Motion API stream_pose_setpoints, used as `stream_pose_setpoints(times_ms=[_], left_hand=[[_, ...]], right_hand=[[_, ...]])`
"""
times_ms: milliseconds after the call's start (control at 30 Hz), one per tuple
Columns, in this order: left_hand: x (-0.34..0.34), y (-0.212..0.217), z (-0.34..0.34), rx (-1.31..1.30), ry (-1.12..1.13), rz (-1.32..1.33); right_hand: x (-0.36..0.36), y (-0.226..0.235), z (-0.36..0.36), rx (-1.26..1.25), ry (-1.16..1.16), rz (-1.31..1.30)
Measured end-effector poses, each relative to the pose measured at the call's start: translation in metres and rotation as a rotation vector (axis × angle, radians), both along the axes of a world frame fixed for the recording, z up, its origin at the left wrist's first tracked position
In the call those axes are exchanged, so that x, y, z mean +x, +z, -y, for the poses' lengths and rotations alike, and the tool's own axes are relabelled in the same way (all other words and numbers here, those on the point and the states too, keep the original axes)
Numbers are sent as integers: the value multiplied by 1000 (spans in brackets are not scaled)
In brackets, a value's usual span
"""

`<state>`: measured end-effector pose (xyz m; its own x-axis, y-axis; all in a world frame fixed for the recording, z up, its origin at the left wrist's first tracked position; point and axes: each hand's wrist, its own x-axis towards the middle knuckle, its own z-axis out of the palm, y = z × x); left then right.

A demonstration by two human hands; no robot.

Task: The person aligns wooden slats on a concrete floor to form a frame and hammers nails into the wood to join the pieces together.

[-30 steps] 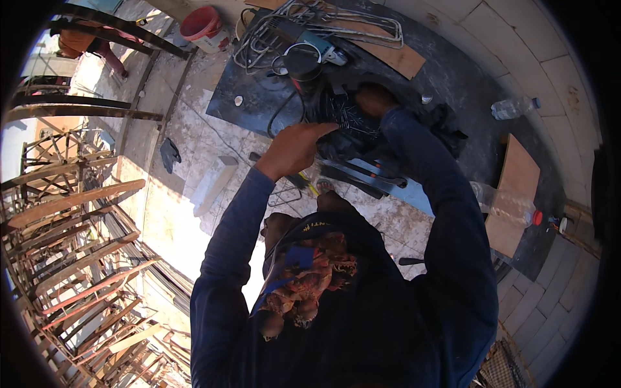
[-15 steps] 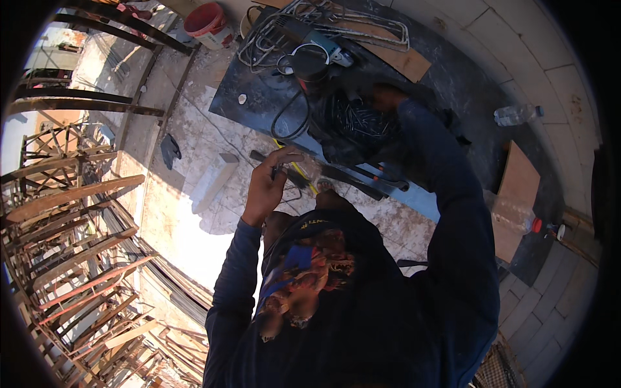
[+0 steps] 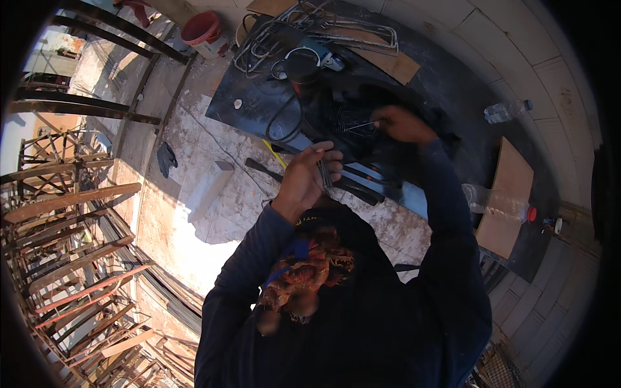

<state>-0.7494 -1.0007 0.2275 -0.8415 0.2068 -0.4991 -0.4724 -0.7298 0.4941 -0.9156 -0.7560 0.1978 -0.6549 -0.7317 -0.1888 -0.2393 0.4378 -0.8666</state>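
L hand [image 3: 305, 180] curled, fingers closed round a few thin nails [image 3: 325, 173], near desk's front edge. R hand [image 3: 405, 124] pinches a nail [image 3: 360, 126] btwn thumb & fingers, just over open black bag [image 3: 349, 143] w/ more nails in it, on dark desk [image 3: 453, 64]. Behind bag: grinder [image 3: 333, 61] & bent metal rods [image 3: 310, 24]. R side: 2 clear bottles [image 3: 504, 112], 1 w/ red cap [image 3: 532, 213], by brown board [image 3: 508, 229]. Red bucket [image 3: 196, 37] on floor, far L.

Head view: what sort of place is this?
Probably a building site: rough wooden beams stacked at the left, a bare block wall, and a power tool on a dark table.
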Motion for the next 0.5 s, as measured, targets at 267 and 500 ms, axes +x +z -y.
stream_pose_setpoints(times_ms=[267, 500], left_hand=[[8, -5, -3, -22, -53, -18], [50, -7, 26, -139, 2, -29]], right_hand=[[-39, -72, 32, 418, 8, -527], [-41, -116, 84, 535, 60, -586]])
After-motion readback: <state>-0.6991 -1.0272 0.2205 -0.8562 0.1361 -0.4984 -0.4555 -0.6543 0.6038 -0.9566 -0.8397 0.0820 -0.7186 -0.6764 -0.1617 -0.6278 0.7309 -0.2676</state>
